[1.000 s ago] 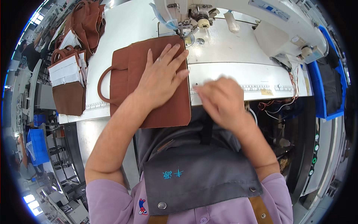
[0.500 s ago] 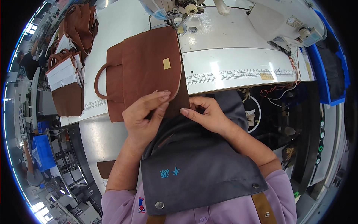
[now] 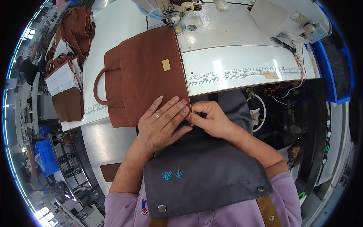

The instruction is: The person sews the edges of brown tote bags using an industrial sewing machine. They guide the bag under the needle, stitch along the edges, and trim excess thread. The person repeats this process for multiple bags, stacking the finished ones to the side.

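A reddish-brown bag panel (image 3: 145, 68) with a loop handle and a small yellow patch lies on the white sewing table. Its far right corner reaches under the sewing machine's needle area (image 3: 177, 25). My left hand (image 3: 164, 121) rests flat on the panel's near edge, fingers stretched out. At the panel's near right corner, my right hand (image 3: 207, 118) pinches the edge between thumb and fingers. The two hands almost meet there, and the left fingers partly cover that corner.
Brown bag pieces (image 3: 75, 34) are piled at the far left, with a white-lined one (image 3: 62, 83) nearer. A blue bin (image 3: 332, 72) stands right of the table. Black tweezers (image 3: 283, 44) and loose wires lie near the machine's right end. A dark brown scrap (image 3: 109, 172) sits lower left.
My left hand has gone from curled fingers to lying flat on the panel. The panel's right edge, curled back before, now lies flat along its dark underlayer. My right hand still pinches the corner.
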`<control>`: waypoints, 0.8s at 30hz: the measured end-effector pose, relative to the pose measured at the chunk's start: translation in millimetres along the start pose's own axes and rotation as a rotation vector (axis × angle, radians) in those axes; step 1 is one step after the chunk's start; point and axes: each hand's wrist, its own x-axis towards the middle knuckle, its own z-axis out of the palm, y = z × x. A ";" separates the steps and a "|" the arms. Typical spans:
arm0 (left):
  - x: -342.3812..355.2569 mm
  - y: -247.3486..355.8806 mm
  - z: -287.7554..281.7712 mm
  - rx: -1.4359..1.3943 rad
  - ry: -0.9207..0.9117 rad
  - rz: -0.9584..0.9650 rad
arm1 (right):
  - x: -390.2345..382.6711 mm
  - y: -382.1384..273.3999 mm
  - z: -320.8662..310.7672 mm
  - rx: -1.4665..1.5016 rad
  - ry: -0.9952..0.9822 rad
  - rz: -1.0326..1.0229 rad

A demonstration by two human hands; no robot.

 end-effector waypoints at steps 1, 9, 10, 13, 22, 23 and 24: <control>-0.6 0.2 0.4 -0.005 -0.003 -0.012 | 0.0 -2.8 1.4 0.050 -0.012 0.021; 3.5 -5.9 -6.0 -0.028 -0.047 0.009 | -2.7 -6.8 -9.7 0.005 -0.105 0.045; 5.9 -5.0 -7.6 0.019 -0.066 0.044 | -2.2 -6.6 -9.9 -0.007 -0.103 0.035; 4.9 -3.5 -6.9 0.072 -0.049 0.034 | -2.8 -7.3 -11.2 -0.197 -0.100 -0.104; -4.5 -7.4 3.5 0.167 0.048 0.025 | -8.5 -27.3 -26.8 -0.988 0.128 -0.437; -4.5 -7.4 3.2 0.164 0.047 0.031 | -7.5 -27.9 -27.0 -1.037 0.156 -0.494; -4.3 -7.3 2.6 0.162 0.045 0.038 | -6.1 -29.2 -26.3 -1.084 0.183 -0.550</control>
